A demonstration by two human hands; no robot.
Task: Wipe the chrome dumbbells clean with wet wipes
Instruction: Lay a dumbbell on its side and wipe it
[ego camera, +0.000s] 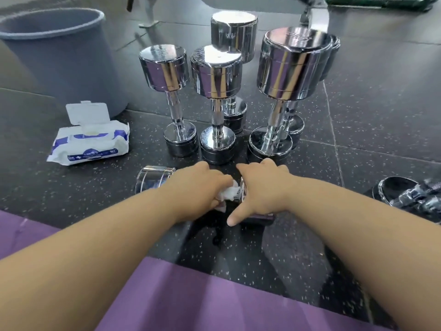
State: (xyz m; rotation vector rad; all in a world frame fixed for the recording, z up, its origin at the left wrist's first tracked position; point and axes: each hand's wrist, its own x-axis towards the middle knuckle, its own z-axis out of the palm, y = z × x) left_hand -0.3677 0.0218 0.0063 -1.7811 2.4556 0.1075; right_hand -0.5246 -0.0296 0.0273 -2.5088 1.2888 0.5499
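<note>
We are wiping a dumbbell (152,179) laid on its side just before us.
Our left hand (202,185) bunches a wet wipe (229,193) against its handle; our right hand (262,187) clasps its other end. Whether the standing dumbbells (216,75) behind are already clean, we cannot tell. The print on the open wipes pack (90,142) is too blurred to read.

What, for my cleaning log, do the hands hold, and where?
Left hand pinches a bunched wet wipe at the handle of the lying dumbbell; right hand grips its head.
</note>
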